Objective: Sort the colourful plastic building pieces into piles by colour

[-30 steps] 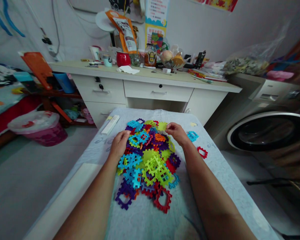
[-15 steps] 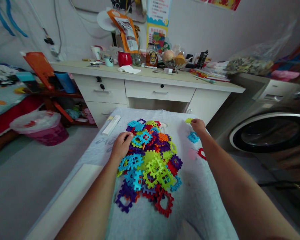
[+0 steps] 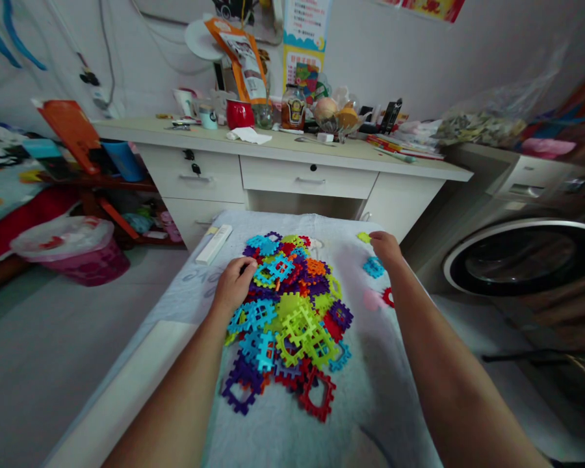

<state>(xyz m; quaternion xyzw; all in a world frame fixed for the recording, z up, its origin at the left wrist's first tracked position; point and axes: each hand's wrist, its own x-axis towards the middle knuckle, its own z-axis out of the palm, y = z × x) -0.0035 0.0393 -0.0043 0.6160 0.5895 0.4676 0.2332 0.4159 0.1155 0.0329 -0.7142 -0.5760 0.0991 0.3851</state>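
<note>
A heap of colourful plastic interlocking tiles, with notched edges and cut-out middles, lies on the cloth-covered table. At the heap's left edge is my left hand, fingers curled; something dark shows between thumb and finger, too small to make out. My right hand reaches to the far right of the table, its closed fingertips at the edge of a lime-green tile. Just below that tile lies a blue tile. A red tile is partly hidden behind my right forearm.
A white narrow box lies at the table's far left. Beyond stands a white desk with jars, cups and a fruit bowl. To the right is a washing machine; a pink lined bin stands on the floor at left.
The lime-green tile by my right fingertips now looks flatter to the cloth. My left hand keeps its place at the heap. The whole view has shifted slightly.
</note>
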